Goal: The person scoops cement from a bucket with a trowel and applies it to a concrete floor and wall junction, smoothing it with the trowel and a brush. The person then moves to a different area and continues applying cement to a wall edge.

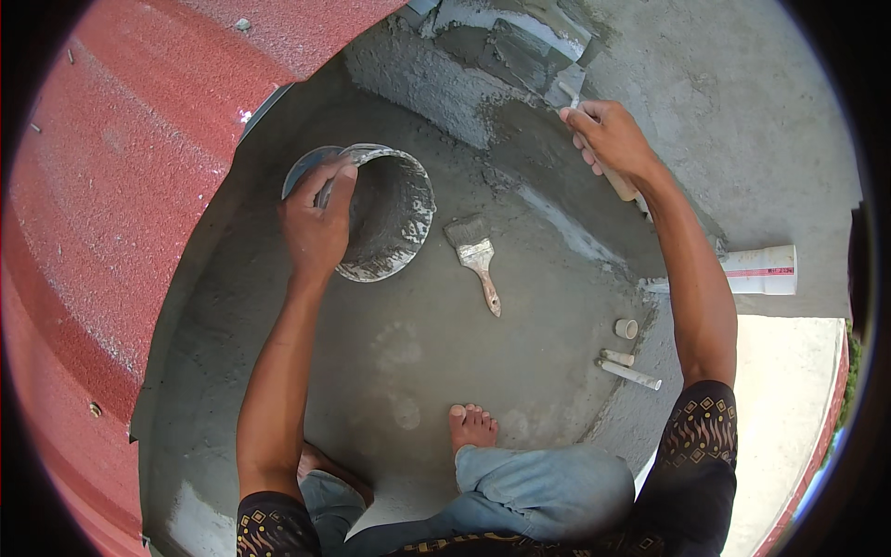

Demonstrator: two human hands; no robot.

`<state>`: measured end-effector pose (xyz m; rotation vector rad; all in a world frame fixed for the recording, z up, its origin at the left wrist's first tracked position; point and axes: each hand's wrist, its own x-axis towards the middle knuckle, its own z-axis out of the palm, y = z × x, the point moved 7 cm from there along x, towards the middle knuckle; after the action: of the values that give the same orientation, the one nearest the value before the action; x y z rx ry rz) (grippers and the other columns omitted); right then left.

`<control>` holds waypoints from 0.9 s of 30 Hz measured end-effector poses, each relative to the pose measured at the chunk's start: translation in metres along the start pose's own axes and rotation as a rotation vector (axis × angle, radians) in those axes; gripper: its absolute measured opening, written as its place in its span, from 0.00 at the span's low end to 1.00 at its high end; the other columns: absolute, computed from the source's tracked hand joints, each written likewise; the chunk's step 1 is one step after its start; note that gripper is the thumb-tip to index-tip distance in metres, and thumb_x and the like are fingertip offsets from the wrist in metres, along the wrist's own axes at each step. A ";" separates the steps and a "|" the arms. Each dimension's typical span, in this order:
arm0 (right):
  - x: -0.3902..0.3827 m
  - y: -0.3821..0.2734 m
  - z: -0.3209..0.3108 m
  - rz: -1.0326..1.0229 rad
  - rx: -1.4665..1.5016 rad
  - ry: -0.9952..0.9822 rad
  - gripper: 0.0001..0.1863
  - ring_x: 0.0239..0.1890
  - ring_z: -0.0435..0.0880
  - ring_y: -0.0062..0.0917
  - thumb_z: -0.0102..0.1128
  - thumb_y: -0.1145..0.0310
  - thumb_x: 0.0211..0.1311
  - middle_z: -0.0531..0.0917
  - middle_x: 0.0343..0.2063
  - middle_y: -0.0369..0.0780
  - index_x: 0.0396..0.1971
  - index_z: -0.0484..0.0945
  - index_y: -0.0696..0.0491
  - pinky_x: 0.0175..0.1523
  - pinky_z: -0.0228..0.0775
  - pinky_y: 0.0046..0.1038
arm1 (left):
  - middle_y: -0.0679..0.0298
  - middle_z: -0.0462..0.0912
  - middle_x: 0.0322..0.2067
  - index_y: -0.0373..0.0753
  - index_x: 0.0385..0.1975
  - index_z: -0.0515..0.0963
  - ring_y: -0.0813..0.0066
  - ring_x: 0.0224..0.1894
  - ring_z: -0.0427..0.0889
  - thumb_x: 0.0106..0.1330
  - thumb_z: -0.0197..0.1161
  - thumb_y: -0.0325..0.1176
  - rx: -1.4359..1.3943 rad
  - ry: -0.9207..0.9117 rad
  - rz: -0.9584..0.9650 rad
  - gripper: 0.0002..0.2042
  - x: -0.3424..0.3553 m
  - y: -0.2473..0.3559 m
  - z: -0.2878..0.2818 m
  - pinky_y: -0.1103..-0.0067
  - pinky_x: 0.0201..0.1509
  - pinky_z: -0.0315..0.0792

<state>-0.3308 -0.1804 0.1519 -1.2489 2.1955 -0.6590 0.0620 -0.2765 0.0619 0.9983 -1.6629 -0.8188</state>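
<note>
My left hand [317, 223] is closed over the near-left rim of a round bucket [419, 200], which tilts so its cement-smeared inside shows. A little wet grey mortar seems to coat its wall; how much lies at the bottom I cannot tell. Farther right, my right hand [608, 139] grips a trowel by its wooden handle [620, 183]. The trowel's metal end meets wet grey mortar [529, 60] on top of the low wall at the far side. Between my arms a flat paintbrush [478, 260] with cement-caked bristles lies on the floor.
A white plastic pipe [761, 270] sticks out on the right, past my right forearm. Short pipe pieces [629, 373] and a small ring-shaped fitting [626, 329] lie near the right edge of the concrete floor. Red corrugated roofing [121, 186] borders the left. My bare feet stand on the floor.
</note>
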 end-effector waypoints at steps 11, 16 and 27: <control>-0.062 0.012 -0.032 0.062 0.055 0.067 0.21 0.22 0.78 0.18 0.62 0.53 0.79 0.79 0.24 0.35 0.30 0.79 0.54 0.25 0.71 0.27 | 0.54 0.94 0.49 0.34 0.48 0.91 0.59 0.55 0.92 0.75 0.70 0.35 -0.008 0.026 -0.023 0.12 -0.003 -0.008 -0.011 0.68 0.65 0.79; -0.032 0.023 0.046 -0.086 0.109 0.019 0.22 0.23 0.82 0.19 0.63 0.53 0.79 0.81 0.23 0.36 0.31 0.79 0.57 0.27 0.72 0.29 | 0.53 0.93 0.50 0.33 0.49 0.90 0.58 0.57 0.91 0.75 0.70 0.34 -0.028 0.025 -0.025 0.12 -0.004 -0.004 -0.007 0.67 0.65 0.79; 0.020 0.055 0.084 -0.223 0.175 0.275 0.22 0.23 0.83 0.29 0.63 0.55 0.80 0.84 0.22 0.43 0.30 0.79 0.60 0.35 0.74 0.39 | 0.56 0.94 0.49 0.33 0.51 0.90 0.66 0.55 0.91 0.76 0.69 0.37 0.024 -0.023 -0.099 0.14 0.004 -0.005 0.004 0.72 0.65 0.78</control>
<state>-0.3191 -0.1855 0.0506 -1.3907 2.1696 -1.1469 0.0582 -0.2820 0.0582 1.0989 -1.6571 -0.8797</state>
